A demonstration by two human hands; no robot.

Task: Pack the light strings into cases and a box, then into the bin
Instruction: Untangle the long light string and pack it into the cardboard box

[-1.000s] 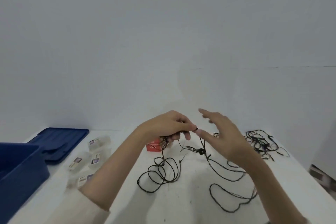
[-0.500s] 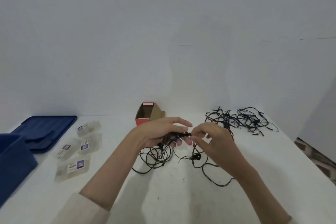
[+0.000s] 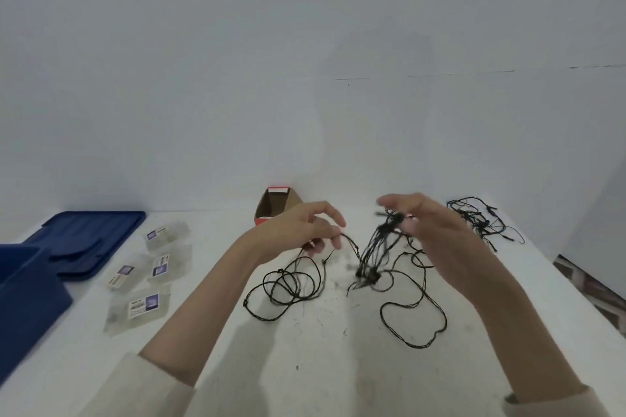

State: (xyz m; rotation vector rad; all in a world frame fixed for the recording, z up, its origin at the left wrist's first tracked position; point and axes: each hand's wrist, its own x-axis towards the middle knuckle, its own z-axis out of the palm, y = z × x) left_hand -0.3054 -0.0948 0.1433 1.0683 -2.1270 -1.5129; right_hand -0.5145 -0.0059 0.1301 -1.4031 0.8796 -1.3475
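Note:
A thin black light string lies in loops on the white table and runs up into both hands. My left hand pinches one strand of it above a coil. My right hand grips a gathered bundle of the string, and several strands hang from it to the table. A second tangled string lies at the far right. Several clear cases with labels lie at the left. A small red cardboard box stands open behind my left hand. A blue bin is at the left edge.
A blue lid lies flat beyond the bin at the far left. A plain white wall backs the table. The table's right edge drops off near a patterned floor.
My hands were together at the middle of the string and have moved apart. My right hand has lifted a bundle of strands up and to the right.

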